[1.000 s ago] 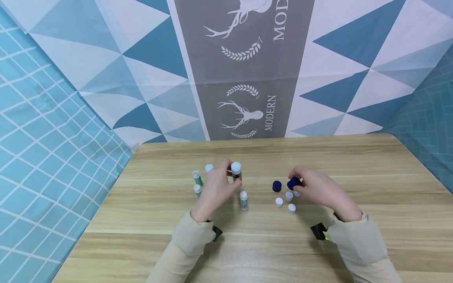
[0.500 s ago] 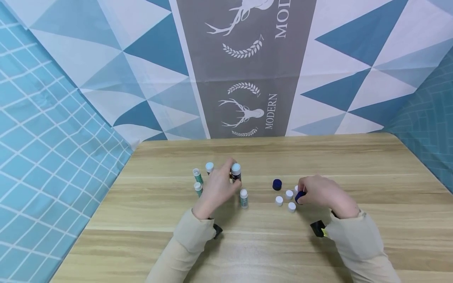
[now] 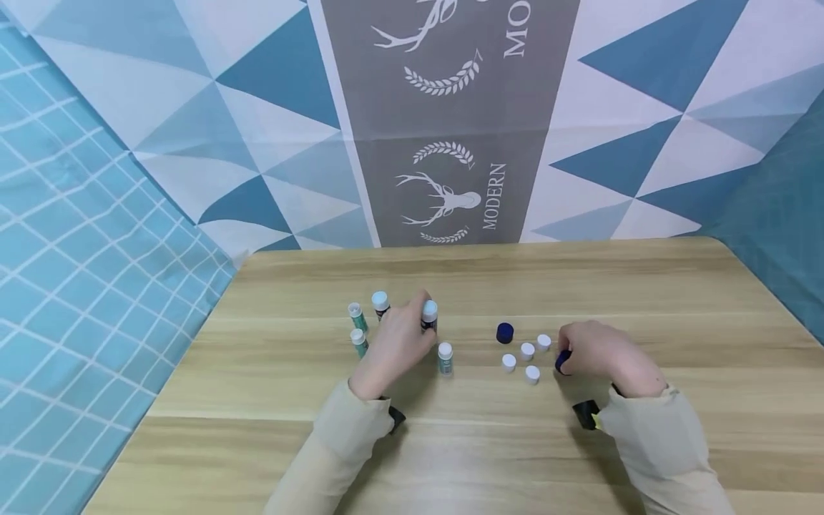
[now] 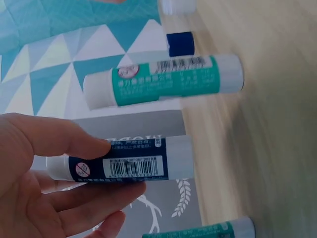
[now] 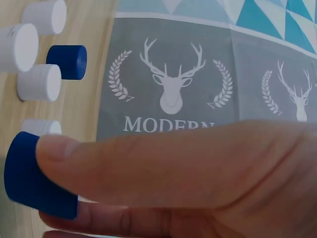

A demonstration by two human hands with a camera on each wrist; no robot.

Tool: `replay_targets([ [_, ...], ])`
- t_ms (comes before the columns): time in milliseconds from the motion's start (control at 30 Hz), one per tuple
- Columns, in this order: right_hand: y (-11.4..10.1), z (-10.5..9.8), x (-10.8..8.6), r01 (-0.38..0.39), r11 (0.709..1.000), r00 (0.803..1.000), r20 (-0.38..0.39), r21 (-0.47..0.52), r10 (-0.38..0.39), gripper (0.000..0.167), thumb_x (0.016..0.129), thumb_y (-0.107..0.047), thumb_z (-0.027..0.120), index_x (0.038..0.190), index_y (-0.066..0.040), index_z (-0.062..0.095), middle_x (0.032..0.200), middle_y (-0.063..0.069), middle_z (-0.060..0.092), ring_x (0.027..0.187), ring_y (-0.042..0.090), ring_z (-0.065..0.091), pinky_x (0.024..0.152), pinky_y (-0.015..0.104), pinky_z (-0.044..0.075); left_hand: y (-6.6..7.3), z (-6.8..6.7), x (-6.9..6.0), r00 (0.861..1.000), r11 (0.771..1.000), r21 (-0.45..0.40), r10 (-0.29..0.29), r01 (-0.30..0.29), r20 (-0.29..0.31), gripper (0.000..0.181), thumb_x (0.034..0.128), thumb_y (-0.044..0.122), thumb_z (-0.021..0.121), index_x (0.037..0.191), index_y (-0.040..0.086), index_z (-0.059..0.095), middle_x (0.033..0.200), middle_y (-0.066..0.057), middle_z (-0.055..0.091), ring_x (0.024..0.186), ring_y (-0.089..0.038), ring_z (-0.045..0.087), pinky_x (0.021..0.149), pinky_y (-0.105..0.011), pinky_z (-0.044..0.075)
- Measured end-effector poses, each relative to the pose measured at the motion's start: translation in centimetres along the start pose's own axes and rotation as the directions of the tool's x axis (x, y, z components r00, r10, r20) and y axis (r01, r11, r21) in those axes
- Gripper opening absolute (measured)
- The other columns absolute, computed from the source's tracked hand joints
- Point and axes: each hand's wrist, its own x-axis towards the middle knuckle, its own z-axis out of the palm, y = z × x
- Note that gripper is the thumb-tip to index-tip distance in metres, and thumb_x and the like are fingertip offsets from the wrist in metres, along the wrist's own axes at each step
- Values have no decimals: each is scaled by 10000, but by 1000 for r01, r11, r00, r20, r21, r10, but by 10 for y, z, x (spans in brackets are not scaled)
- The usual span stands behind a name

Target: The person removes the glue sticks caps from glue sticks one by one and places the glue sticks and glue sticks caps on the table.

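Note:
My left hand (image 3: pixel 397 348) holds an upright glue stick (image 4: pixel 136 166) with a navy label and white ends, thumb on one side and fingers on the other. Just beside it stands a green-labelled glue stick (image 3: pixel 445 361). Between thumb and fingers my right hand (image 3: pixel 601 357) pinches a dark blue cap (image 5: pixel 29 173), low over the table or touching it; I cannot tell which. Left of that hand, several white caps (image 3: pixel 532 374) and another dark blue cap (image 3: pixel 505 332) sit on the table.
Beyond the left hand stand another navy glue stick (image 3: pixel 380 303) and two green ones, including a green glue stick (image 3: pixel 359 343) nearer me. The wooden table (image 3: pixel 483 443) ends at a patterned cloth backdrop (image 3: pixel 444 121).
My right hand has carried the dark blue cap rightward and toward me, past the white caps, uncovering one of them. The left hand keeps its grip on the navy glue stick, nearly in place.

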Motion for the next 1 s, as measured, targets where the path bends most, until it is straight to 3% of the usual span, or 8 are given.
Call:
replay_targets([
  [167, 5, 6, 1, -7, 1000, 1000, 19, 17, 7, 125, 697, -68, 644, 800, -118, 593, 784, 19, 567, 670, 176, 466, 563, 303, 358, 0, 5, 4, 999, 1000, 9, -6, 6, 50, 222, 734, 4, 593, 911, 71, 476, 678, -22, 568, 509, -99, 476, 450, -199, 371],
  [567, 1, 16, 8, -68, 998, 998, 17, 0, 68, 169, 674, -108, 728, 787, -97, 602, 771, 18, 586, 684, 184, 490, 586, 352, 398, -5, 18, 1, 998, 996, 91, -6, 0, 65, 188, 722, 9, 608, 870, 72, 512, 645, -7, 574, 511, -106, 480, 459, -206, 383],
  [700, 1, 17, 10, -76, 997, 997, 7, -24, 76, 181, 662, -96, 725, 797, -85, 605, 764, 25, 582, 674, 187, 484, 579, 350, 394, -5, 19, 2, 999, 989, 145, 5, -12, 54, 154, 740, 32, 620, 853, 76, 525, 668, -9, 596, 598, -154, 562, 655, -296, 470],
  [833, 1, 18, 11, -81, 996, 997, 7, -33, 82, 208, 642, -79, 722, 801, -69, 589, 750, 25, 571, 667, 186, 482, 569, 340, 393, -2, 18, 2, 998, 982, 189, 22, -32, 53, 155, 756, 58, 640, 878, 57, 546, 714, -27, 622, 710, -199, 619, 880, -404, 419],
  [1000, -1, 16, 9, -81, 997, 997, -3, -18, 81, 235, 639, -116, 745, 794, -67, 575, 741, 16, 570, 661, 178, 487, 565, 332, 395, 3, 9, 0, 999, 982, 182, 44, -49, 31, 202, 767, 66, 639, 951, 17, 571, 798, -68, 643, 757, -211, 618, 890, -413, 406],
])
